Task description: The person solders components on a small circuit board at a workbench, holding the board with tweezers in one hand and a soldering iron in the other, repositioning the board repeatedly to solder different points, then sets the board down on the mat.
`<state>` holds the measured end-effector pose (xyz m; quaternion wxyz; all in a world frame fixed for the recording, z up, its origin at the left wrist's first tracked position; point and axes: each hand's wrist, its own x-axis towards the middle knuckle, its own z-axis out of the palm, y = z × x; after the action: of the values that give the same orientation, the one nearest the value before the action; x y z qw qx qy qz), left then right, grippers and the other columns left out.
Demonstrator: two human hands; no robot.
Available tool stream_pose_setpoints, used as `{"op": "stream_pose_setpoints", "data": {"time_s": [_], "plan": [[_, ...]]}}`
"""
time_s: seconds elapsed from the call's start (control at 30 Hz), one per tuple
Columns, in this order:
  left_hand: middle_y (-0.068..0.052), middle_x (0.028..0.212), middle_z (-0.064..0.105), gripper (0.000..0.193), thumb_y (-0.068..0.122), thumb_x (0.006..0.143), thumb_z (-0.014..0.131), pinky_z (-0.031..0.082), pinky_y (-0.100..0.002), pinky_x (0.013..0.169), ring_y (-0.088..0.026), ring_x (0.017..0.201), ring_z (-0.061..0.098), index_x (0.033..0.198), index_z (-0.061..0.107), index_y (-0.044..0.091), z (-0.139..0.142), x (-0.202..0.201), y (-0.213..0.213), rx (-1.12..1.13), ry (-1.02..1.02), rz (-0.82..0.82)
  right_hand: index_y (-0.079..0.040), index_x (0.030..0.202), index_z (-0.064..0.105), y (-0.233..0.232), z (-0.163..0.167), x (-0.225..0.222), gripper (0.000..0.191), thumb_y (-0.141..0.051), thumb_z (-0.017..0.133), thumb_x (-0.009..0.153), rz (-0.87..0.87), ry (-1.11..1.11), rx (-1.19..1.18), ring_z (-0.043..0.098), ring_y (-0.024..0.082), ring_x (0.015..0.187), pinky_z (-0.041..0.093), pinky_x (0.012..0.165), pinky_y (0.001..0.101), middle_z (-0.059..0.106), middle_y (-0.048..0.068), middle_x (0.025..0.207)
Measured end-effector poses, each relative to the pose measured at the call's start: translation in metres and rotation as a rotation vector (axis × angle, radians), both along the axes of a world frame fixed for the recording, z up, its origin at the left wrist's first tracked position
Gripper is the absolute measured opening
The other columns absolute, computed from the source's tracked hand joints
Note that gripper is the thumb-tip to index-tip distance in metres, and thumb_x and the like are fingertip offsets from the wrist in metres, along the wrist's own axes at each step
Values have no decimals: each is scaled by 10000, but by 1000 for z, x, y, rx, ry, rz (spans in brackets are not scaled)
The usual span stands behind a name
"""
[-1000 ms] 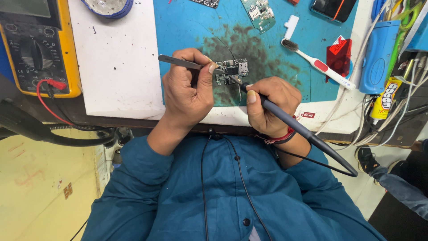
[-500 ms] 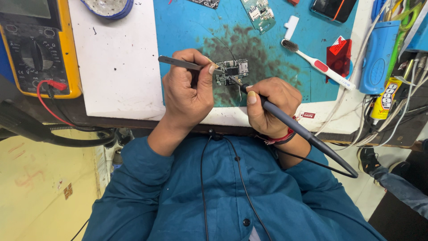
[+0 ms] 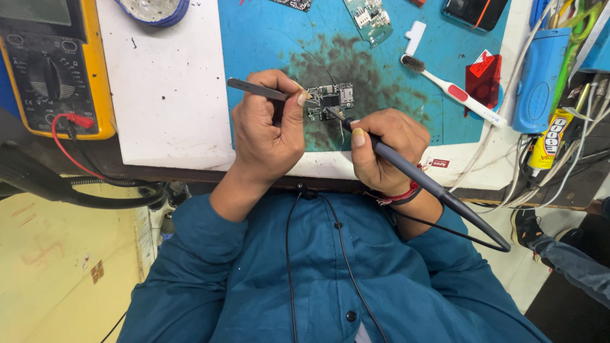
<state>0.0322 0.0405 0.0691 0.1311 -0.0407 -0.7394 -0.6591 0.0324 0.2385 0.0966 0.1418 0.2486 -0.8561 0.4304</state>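
No visible change vs 1 s ago: left hand point(image 3: 267, 130) still pinches grey metal tweezers point(image 3: 254, 89), right hand point(image 3: 381, 149) still grips dark corded soldering iron point(image 3: 406, 170), both on small green circuit board point(image 3: 330, 100) at frame centre, so work holds steady.

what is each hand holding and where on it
Left hand pinches grey tweezers mid-shaft; right hand grips the soldering iron near its tip end, pen-style.

A small circuit board point(image 3: 329, 100) lies at frame centre on the work mat point(image 3: 267, 38), between both hands. A multimeter point(image 3: 54, 63) sits upper left, a toothbrush point(image 3: 452, 89) upper right (another board point(image 3: 370, 14) lies along the top edge).
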Motion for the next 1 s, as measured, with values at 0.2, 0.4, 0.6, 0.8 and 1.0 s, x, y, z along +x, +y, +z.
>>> {"op": "stream_pose_setpoints", "data": {"time_s": [0.2, 0.4, 0.6, 0.8, 1.0], "plan": [[-63, 949, 661, 154, -9, 1094, 646, 498, -206, 614, -60, 702, 616, 1171, 515, 9, 0, 0, 1, -1, 5, -3, -30, 974, 582, 0, 1, 0, 86, -58, 654, 1012, -1, 4, 6, 666, 263, 698, 520, 614, 336, 697, 107, 850], [-65, 937, 660, 156, -14, 1084, 652, 487, -206, 603, -58, 687, 606, 1165, 521, 8, 1, 1, 0, -7, -13, 4, -32, 972, 586, -1, 0, 0, 92, -67, 659, 1015, -13, 0, -3, 670, 262, 702, 521, 617, 333, 697, 104, 849], [-61, 947, 648, 158, -11, 1092, 651, 491, -207, 612, -59, 701, 610, 1171, 516, 9, -1, 0, 1, 0, -1, 2, -31, 958, 595, -1, 1, 1, 92, -68, 659, 1012, -20, -24, 1, 666, 259, 697, 514, 612, 331, 696, 106, 843], [-67, 945, 645, 161, -17, 1085, 654, 487, -209, 608, -63, 698, 604, 1170, 519, 4, -1, 1, 0, 6, -17, 3, -31, 958, 598, -1, 2, 0, 90, -67, 661, 1011, -19, -16, 6, 669, 263, 701, 516, 616, 332, 693, 104, 840], [-68, 963, 646, 158, -15, 1088, 651, 497, -208, 614, -66, 705, 618, 1169, 517, 3, 0, -1, 1, 1, -5, -1, -35, 957, 597, -1, 2, 0, 93, -73, 662, 1011, -22, -18, 1, 668, 260, 697, 516, 628, 339, 694, 102, 839]]}}
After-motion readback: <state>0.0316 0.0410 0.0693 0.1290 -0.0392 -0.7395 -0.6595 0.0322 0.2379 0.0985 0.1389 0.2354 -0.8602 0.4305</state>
